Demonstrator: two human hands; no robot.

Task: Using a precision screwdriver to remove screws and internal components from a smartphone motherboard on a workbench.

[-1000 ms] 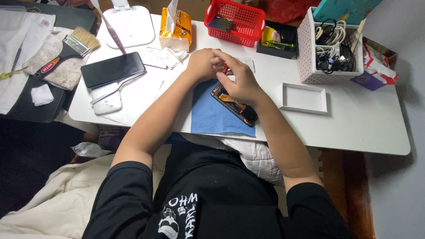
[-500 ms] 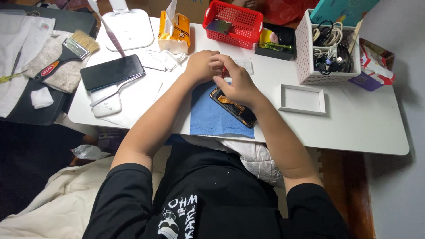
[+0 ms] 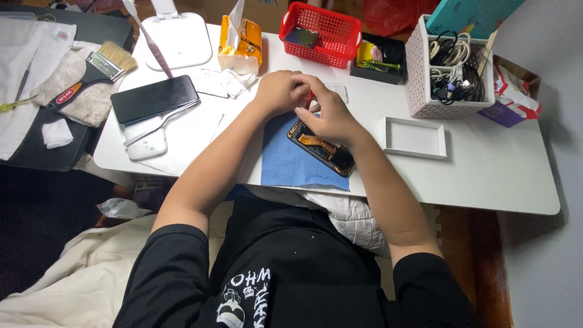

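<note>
Both hands barely shifted, R hand (image 3: 328, 118) fingers pinching red tool (image 3: 309, 98) above opened phone (image 3: 322, 147), L hand (image 3: 280, 91) curled alongside

White table (image 3: 486, 176) carries a blue cloth (image 3: 291, 161) at its near edge, a white frame (image 3: 415, 137) beside it, a red basket (image 3: 320, 34) and white basket (image 3: 452, 73) along the far edge, and a black phone (image 3: 155, 99) toward the left end.

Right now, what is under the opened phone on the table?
A blue rectangular cloth lies flat under the opened black phone, on the white table. The right hand covers the phone's upper end, so what lies beneath there is hidden.
</note>
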